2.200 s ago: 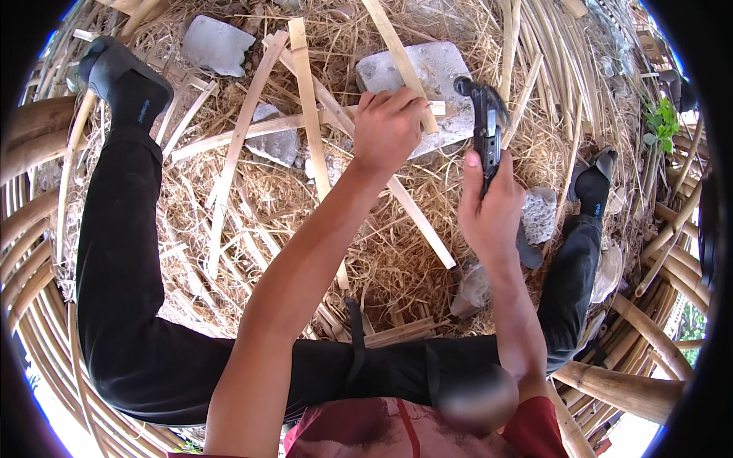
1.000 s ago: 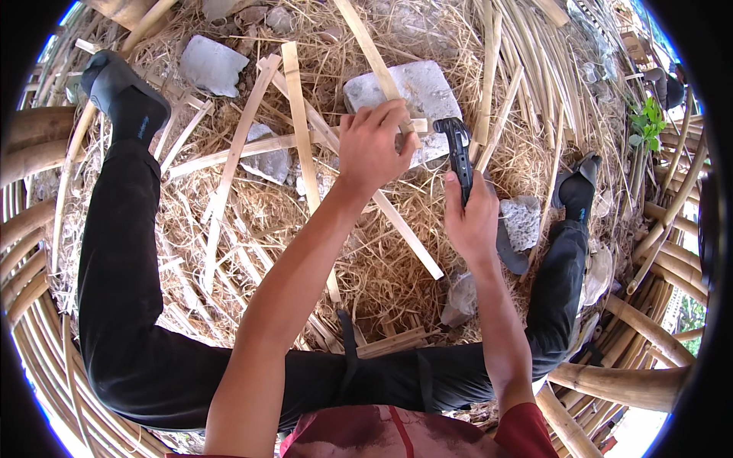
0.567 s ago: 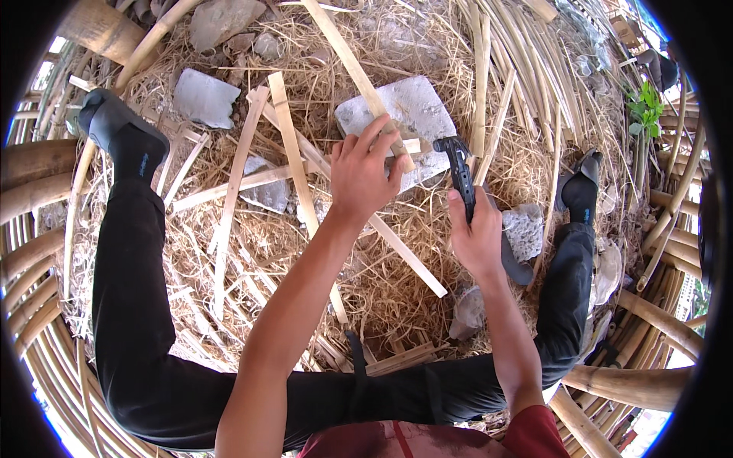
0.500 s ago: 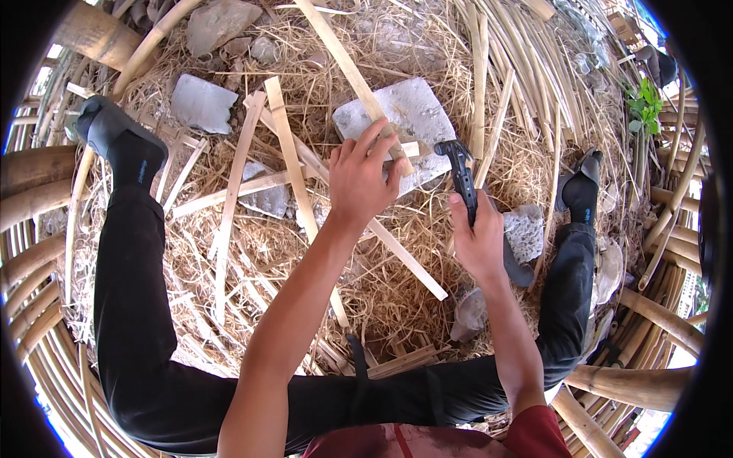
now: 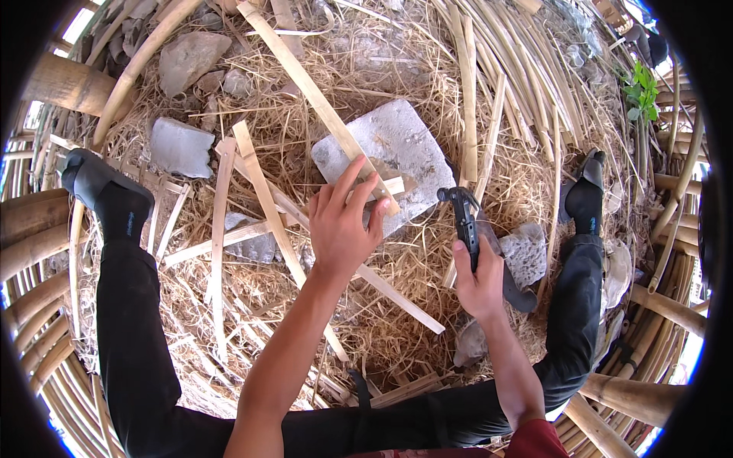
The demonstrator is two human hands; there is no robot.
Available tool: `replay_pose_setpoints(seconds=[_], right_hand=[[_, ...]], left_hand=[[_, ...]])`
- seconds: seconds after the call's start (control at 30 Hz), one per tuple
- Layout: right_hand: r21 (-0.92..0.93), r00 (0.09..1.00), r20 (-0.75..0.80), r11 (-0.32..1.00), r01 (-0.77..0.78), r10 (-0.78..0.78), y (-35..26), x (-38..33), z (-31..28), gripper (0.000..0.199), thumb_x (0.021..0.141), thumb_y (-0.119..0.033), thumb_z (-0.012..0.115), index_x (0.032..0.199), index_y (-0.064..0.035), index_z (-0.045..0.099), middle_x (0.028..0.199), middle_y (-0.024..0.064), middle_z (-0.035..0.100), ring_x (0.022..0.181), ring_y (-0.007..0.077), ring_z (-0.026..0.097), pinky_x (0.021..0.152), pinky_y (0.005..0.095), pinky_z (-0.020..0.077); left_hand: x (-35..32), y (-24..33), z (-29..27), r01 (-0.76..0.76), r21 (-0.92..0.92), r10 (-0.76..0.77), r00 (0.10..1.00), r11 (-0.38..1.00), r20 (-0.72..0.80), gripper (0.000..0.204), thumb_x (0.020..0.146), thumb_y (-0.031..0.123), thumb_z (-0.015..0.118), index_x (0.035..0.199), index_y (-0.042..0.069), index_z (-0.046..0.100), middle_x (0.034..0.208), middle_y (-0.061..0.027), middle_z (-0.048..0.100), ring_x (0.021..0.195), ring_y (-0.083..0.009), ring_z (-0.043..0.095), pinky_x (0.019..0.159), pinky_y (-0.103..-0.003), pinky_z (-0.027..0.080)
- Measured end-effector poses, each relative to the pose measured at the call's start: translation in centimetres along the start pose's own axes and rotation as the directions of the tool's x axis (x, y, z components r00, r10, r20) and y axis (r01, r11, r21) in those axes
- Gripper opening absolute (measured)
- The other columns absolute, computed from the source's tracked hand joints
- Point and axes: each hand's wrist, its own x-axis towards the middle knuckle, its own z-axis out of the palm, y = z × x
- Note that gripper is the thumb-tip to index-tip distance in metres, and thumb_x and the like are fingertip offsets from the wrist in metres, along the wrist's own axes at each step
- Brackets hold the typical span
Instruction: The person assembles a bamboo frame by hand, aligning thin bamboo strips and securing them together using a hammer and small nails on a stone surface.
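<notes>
My left hand (image 5: 342,233) pins a long split-bamboo strip (image 5: 311,90) near its near end, index and middle fingers on top, thumb at its side. That end rests over a pale concrete block (image 5: 393,137), with a short light wooden piece (image 5: 394,185) crossing under it. To the right, my right hand (image 5: 481,284) is wrapped round the handle of a black claw hammer (image 5: 464,217). The hammer's head is raised beside the block's right corner, apart from the strip. Beneath my right hand lies a dark curved-handled tool (image 5: 519,296), partly hidden.
Loose bamboo strips (image 5: 263,179) lie crossed on straw-like shavings to the left. Rocks (image 5: 193,62), a broken grey block (image 5: 182,148) and a rough stone (image 5: 524,254) sit around. Bundled bamboo lengths (image 5: 527,76) lie at far right. My outstretched legs flank the work area.
The whole view has shifted, so the block and both hands appear lower. My left hand stays on the strip, and the hammer remains held beside the block.
</notes>
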Motion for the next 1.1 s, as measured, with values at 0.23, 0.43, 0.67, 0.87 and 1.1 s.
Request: replay_pose_setpoints(seconds=[0.23,0.43,0.67,0.87,1.1], right_hand=[[0.035,0.998,0.033,0.998,-0.056,0.055,1.0,-0.3,1.0,0.031,0.103,-0.024,0.063,0.086,0.0018,0.056,0.057,0.0150,0.056,0.048,0.0321,0.059,0.048,0.0417,0.0424],[0.047,0.999,0.038,0.999,0.015,-0.017,0.3,-0.7,1.8,0.027,0.102,-0.019,0.065,0.086,0.0009,0.054,0.055,0.0144,0.055,0.044,0.0325,0.058,0.045,0.0412,0.0409],[-0.064,0.971,0.046,0.970,0.236,-0.233,-2.8,0.4,1.6,0.021,0.101,-0.016,0.066,0.094,-0.0001,0.054,0.057,0.0145,0.057,0.046,0.0350,0.060,0.044,0.0410,0.0430],[-0.100,0.942,0.050,0.937,0.335,-0.332,-7.3,0.4,-0.3,0.022,0.101,-0.018,0.067,0.104,0.0016,0.058,0.062,0.0105,0.061,0.050,0.0254,0.065,0.048,0.0364,0.0470],[-0.118,0.967,0.040,0.960,0.255,-0.252,-5.7,1.7,-1.1,0.024,0.102,-0.022,0.066,0.100,0.0012,0.059,0.059,0.0086,0.057,0.049,0.0250,0.063,0.050,0.0395,0.0468]], left_hand=[[-0.2,-0.3,0.6,-0.016,0.005,0.016,1.000,1.000,-0.009,0.034,0.088,0.027,0.078,0.116,0.007,0.073,0.142,-0.0069,0.063,0.100,-0.0259,0.065,0.091,-0.041,0.048],[-0.2,-0.4,0.8,-0.026,0.037,0.028,0.998,0.999,-0.053,0.035,0.088,0.029,0.079,0.116,0.011,0.074,0.142,-0.0034,0.063,0.096,-0.0244,0.064,0.088,-0.039,0.046],[-0.2,0.3,0.1,0.013,0.013,-0.013,1.000,1.000,-0.029,0.037,0.085,0.024,0.081,0.117,0.010,0.072,0.143,-0.0038,0.063,0.100,-0.0282,0.064,0.091,-0.042,0.049],[-0.4,-0.2,0.2,0.007,0.018,-0.006,0.998,1.000,-0.058,0.037,0.086,0.027,0.079,0.119,0.012,0.071,0.143,-0.0012,0.062,0.101,-0.0269,0.064,0.091,-0.042,0.048],[-0.5,-0.3,0.3,0.001,0.010,-0.001,0.998,1.000,-0.067,0.036,0.086,0.027,0.079,0.118,0.011,0.072,0.143,-0.0005,0.062,0.099,-0.0255,0.065,0.087,-0.042,0.048]])
